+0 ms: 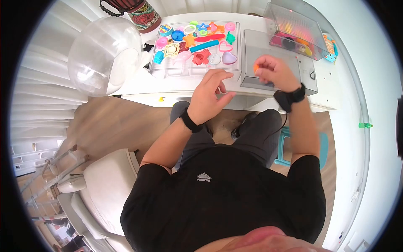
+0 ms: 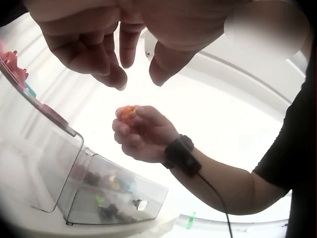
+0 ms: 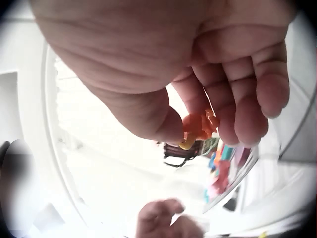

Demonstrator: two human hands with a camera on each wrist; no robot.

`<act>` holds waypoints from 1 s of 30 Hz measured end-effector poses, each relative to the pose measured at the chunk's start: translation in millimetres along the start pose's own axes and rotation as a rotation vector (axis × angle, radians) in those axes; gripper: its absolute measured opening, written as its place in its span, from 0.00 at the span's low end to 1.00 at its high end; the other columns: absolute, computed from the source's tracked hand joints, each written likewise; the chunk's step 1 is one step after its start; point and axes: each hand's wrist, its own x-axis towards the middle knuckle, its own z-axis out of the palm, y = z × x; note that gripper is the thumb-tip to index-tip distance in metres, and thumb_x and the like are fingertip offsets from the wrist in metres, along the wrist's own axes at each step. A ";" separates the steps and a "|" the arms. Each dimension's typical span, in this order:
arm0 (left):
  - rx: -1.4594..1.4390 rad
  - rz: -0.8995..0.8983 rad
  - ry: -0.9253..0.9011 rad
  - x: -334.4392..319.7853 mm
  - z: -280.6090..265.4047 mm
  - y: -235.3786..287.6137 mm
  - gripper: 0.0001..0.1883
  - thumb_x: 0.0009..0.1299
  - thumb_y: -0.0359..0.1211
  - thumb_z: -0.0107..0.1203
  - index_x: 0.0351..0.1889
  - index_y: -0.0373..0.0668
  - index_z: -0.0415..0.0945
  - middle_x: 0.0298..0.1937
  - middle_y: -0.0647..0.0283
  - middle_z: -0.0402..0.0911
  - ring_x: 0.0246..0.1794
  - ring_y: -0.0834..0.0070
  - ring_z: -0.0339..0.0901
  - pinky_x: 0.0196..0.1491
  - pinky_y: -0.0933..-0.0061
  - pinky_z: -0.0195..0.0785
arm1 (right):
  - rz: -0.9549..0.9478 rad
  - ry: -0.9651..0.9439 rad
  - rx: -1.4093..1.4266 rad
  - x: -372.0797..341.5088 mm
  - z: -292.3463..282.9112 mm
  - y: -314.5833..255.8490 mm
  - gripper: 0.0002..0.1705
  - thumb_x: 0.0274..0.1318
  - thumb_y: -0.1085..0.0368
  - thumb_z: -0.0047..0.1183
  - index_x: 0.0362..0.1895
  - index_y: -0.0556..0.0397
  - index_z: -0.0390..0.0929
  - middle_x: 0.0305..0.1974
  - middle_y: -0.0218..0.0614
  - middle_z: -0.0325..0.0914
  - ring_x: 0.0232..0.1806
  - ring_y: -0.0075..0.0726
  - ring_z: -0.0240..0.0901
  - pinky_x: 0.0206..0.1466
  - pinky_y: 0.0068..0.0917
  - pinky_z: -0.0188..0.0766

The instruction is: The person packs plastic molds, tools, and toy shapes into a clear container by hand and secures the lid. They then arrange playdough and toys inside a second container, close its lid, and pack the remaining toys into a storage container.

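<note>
My right hand [image 1: 278,74] pinches a small orange toy piece [image 3: 198,127] with a yellow bit at one end, between thumb and fingertips. It hangs over the grey see-through box [image 1: 268,50] on the right of the white table. In the left wrist view the same orange piece shows at the fingertips, raised above the table. My left hand [image 1: 208,95] holds nothing; its fingers are loosely bent, thumb apart, near the front edge of the clear tray [image 1: 168,74]. Spread in that tray are colourful moulds and cutters, a blue stick [image 1: 204,46], a red stick [image 1: 210,38] and a lilac heart [image 1: 229,58].
A clear bin [image 1: 275,26] with coloured things stands at the back right, beside an orange-and-blue toy [image 1: 330,46]. A large transparent globe [image 1: 103,54] is on the left, and a patterned drum [image 1: 145,17] behind it. A blue stool [image 1: 324,147] is below right.
</note>
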 end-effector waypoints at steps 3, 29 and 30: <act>-0.004 0.043 0.008 6.0 7.9 2.5 0.24 0.63 0.23 0.70 0.58 0.44 0.80 0.57 0.60 0.78 0.35 0.73 0.81 0.39 0.73 0.77 | -0.066 -0.048 0.186 -22.9 44.6 -3.8 0.10 0.69 0.67 0.58 0.52 0.53 0.79 0.41 0.26 0.81 0.37 0.18 0.77 0.40 0.21 0.75; 0.757 -0.002 -0.266 171.1 -15.0 -75.6 0.16 0.69 0.39 0.67 0.52 0.43 0.84 0.48 0.55 0.88 0.46 0.56 0.86 0.50 0.57 0.79 | 0.076 0.218 0.588 -91.9 127.3 76.8 0.08 0.74 0.67 0.55 0.51 0.57 0.79 0.37 0.30 0.82 0.34 0.21 0.76 0.38 0.21 0.72; 0.863 -0.061 -0.355 175.7 -11.3 -76.3 0.16 0.69 0.40 0.67 0.50 0.44 0.84 0.47 0.55 0.88 0.46 0.55 0.86 0.51 0.56 0.79 | 0.092 0.220 0.595 -95.3 127.1 80.2 0.08 0.74 0.67 0.55 0.51 0.56 0.79 0.37 0.29 0.82 0.34 0.21 0.76 0.38 0.21 0.72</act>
